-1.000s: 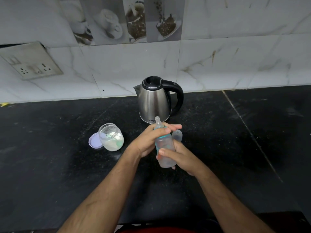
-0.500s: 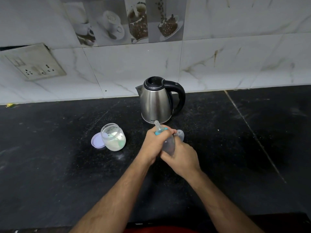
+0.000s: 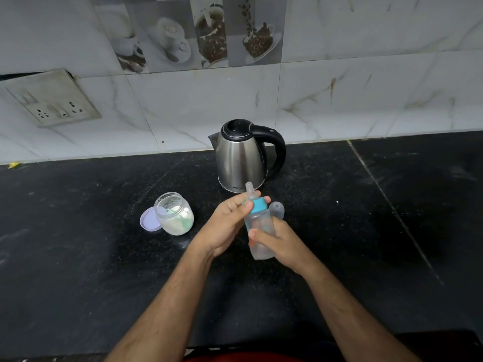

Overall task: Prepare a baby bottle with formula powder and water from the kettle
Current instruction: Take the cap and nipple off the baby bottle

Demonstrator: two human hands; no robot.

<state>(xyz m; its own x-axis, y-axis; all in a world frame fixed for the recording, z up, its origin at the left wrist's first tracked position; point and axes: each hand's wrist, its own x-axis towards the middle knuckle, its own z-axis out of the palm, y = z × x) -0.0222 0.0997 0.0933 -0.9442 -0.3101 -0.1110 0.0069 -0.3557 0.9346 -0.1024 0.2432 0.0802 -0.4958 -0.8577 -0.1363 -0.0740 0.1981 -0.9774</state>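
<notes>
A clear baby bottle (image 3: 259, 226) with a teal collar (image 3: 257, 205) and a clear teat is held tilted above the black counter (image 3: 78, 257). My right hand (image 3: 281, 244) grips its body from the right. My left hand (image 3: 230, 222) pinches the teal collar with thumb and fingers. The bottle's clear cap (image 3: 277, 209) lies on the counter just behind my right hand. A steel kettle (image 3: 241, 158) with a black handle stands behind the bottle. An open jar of white formula powder (image 3: 174, 216) with a scoop inside sits to the left.
The jar's lilac lid (image 3: 147, 220) lies flat beside the jar. A tiled wall (image 3: 339, 95) with a socket plate (image 3: 52, 99) runs along the back of the counter. A seam (image 3: 392, 210) crosses the counter on the right.
The bottle has risen and tilted back towards me, so more of its body shows between my hands. My left hand still grips the collar.
</notes>
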